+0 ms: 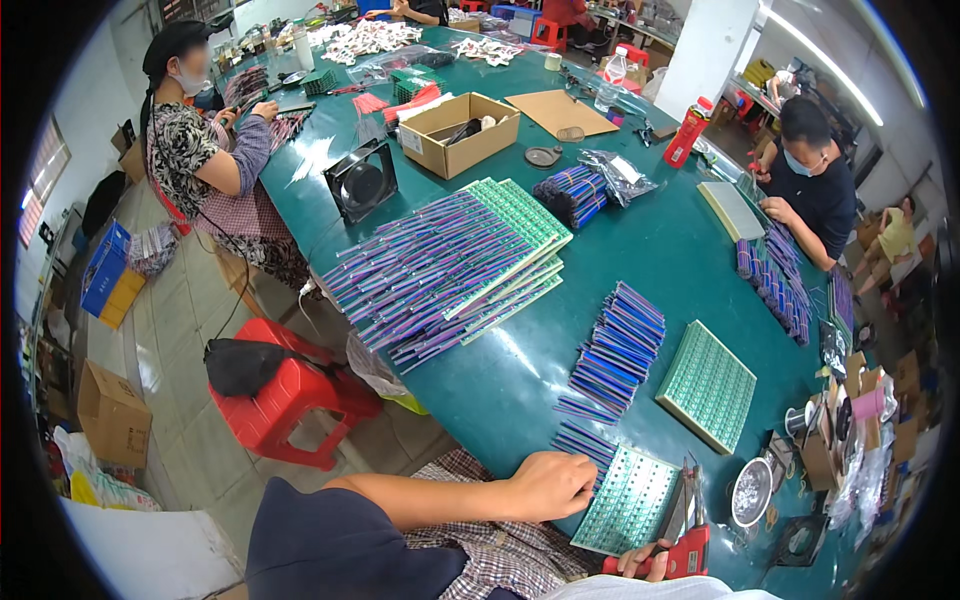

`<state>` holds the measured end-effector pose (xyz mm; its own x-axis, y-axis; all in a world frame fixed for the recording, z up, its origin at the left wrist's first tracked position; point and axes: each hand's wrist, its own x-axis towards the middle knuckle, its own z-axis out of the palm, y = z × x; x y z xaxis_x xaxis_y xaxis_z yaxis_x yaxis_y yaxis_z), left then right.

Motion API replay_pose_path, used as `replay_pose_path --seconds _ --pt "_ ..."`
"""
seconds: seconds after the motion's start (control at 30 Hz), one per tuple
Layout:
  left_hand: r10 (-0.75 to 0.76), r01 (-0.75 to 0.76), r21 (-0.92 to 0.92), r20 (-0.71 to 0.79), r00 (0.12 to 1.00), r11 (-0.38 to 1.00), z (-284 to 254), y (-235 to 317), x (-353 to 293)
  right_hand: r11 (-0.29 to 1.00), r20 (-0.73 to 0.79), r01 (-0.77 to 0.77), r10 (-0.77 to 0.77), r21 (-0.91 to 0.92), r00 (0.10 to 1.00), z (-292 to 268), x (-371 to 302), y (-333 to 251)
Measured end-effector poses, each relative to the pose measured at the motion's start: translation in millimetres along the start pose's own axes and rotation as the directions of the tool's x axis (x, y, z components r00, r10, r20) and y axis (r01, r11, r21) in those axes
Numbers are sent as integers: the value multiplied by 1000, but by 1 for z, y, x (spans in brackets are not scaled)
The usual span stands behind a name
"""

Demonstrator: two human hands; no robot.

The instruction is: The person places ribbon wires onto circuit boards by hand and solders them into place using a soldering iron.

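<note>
My left hand point(548, 488) is closed, its fingertips pinched at the left edge of a green circuit board panel point(628, 498). Blue-and-purple wires point(585, 445) run out from beside these fingers; the exact wire end in the pinch is hidden. My right hand point(643, 563) is wrapped around a red-handled soldering gun point(688, 555), partly cut off below. Its metal tip points up over the panel's right side. Just beyond lies a bundle of cut blue-and-purple wires point(618, 345). To its right rests a thick stack of green circuit panels point(708, 385).
Wired panels point(450, 260) are piled at the left edge of the green table point(500, 385). A metal dish point(751, 491) and a solder spool point(797, 420) stand at right. Farther off are a cardboard box point(460, 135) and a red bottle point(688, 132). Two people work across the table. A red stool point(285, 395) stands at left.
</note>
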<state>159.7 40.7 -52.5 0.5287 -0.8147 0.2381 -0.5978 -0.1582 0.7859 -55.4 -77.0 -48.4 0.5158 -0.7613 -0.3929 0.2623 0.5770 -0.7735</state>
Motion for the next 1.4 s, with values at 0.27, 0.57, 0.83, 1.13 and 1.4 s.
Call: replay_pose_path --seconds 0.27,0.57,0.83,1.13,1.4 --pt "13 -13 5 -18 1000 1000 2 -2 0 998 -82 -47 45 -30 996 9 -4 -5" --pt "21 -21 -15 -22 1000 1000 3 -2 -1 1000 -67 -21 21 -4 998 3 -2 -1" --pt "4 -4 8 -23 1000 1000 2 0 -1 1000 -89 3 -5 -17 996 9 -4 -3" --pt "-3 3 0 -19 1000 1000 1 1 1 996 -78 35 -41 -83 996 24 -6 -8" --pt "3 -2 19 -21 1000 1000 1 2 2 989 0 148 -148 0 989 5 6 4"
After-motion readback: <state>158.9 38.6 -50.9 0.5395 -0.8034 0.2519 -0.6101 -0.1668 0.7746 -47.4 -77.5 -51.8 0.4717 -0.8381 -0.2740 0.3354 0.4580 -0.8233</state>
